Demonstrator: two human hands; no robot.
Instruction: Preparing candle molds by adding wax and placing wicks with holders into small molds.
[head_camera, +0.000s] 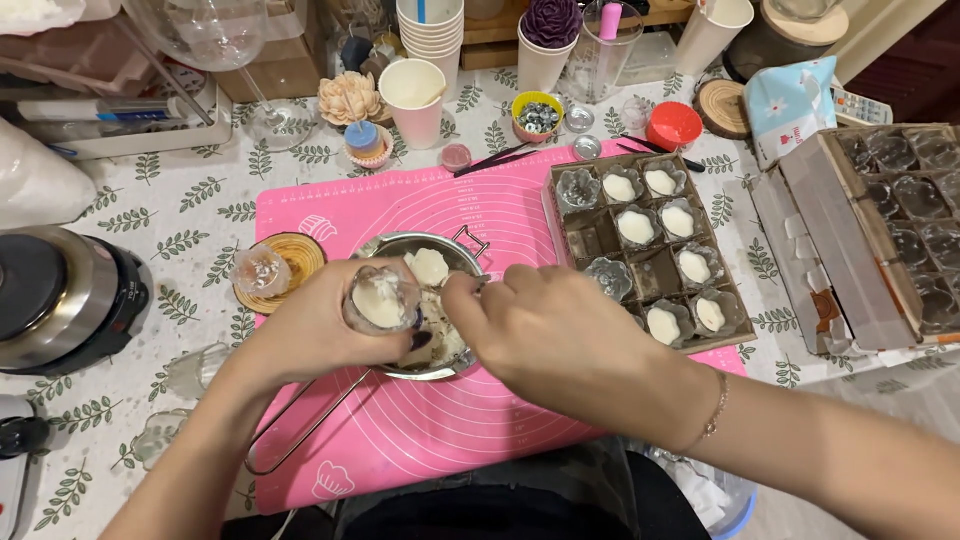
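- Metal pot (447, 250): on silicone mat (400, 420), centre.
- Glass holder (381, 297): in left hand (320, 325), above pot.
- Right hand (560, 335): just right of holder.
- Divided box (600, 240): right of pot, holding filled glass cups (637, 228).
- Wooden coaster (298, 258): left of pot.

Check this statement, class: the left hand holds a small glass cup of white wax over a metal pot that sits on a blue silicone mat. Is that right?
Not quite: the silicone mat is pink, not blue, as the head view shows. The rest stands: the left hand holds a small glass cup of white wax over the metal pot on that mat.
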